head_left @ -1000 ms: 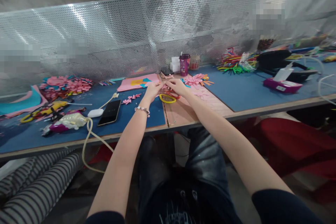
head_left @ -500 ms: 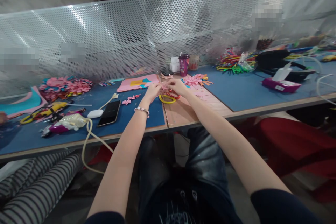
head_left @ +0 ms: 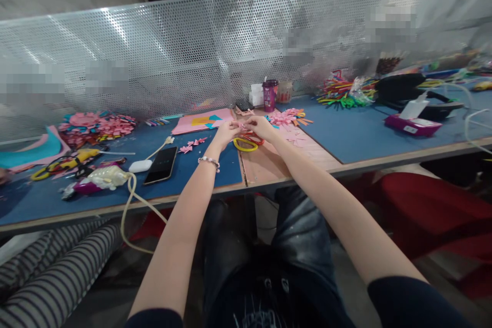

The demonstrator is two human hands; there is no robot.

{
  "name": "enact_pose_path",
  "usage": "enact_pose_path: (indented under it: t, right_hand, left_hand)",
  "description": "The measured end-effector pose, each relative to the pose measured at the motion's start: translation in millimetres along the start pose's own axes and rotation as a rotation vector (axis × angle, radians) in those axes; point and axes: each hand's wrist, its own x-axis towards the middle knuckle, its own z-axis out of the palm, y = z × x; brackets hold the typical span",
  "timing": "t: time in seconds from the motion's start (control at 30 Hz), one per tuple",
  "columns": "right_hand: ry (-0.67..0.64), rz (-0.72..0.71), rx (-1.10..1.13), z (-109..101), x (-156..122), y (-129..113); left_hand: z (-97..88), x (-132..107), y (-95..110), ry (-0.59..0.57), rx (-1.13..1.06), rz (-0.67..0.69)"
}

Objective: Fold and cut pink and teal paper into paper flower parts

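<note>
My left hand (head_left: 226, 133) and my right hand (head_left: 259, 127) meet over the table, fingers closed on a small pink paper piece (head_left: 242, 126) between them. Its exact shape is mostly covered by the fingertips. Just below the hands lies a yellow ring-shaped handle (head_left: 246, 145), with a red one (head_left: 257, 138) beside it, perhaps of scissors. Several small pink folded paper pieces (head_left: 186, 148) rest left of my left hand. Behind it is a stack of pink sheets (head_left: 184, 124) with yellow and blue scraps on top. Right of my right hand sits a heap of pink paper strips (head_left: 286, 117).
A phone (head_left: 161, 165), white case (head_left: 140, 166) and cable lie at left, near a large pink paper pile (head_left: 96, 127). A purple cup (head_left: 270, 96) stands at the back. Tissue pack (head_left: 413, 124) at right. Another person's striped legs (head_left: 65, 271) are lower left.
My fingers have shifted slightly around the pink paper piece, and a little more of it shows between them. Both arms stay nearly in place.
</note>
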Motion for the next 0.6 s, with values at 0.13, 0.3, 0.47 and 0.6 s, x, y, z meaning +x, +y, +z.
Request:
enact_pose_path:
  t: [0.13,0.3,0.47,0.6]
  right_hand:
    - [-0.006,0.022,-0.043,0,-1,-5]
    - [-0.008,0.046,-0.082,1,-4,-11]
    - [-0.022,0.028,-0.105,1,-3,-10]
    - [-0.065,-0.010,-0.162,-1,-3,-7]
  left_hand:
    - [-0.9,2,-3,-0.007,0.006,0.014]
    - [-3.1,3,-7,-0.017,0.001,0.024]
    - [-4.0,1,-4,0.013,-0.001,0.038]
    - [-4.1,1,-4,0.014,0.011,0.040]
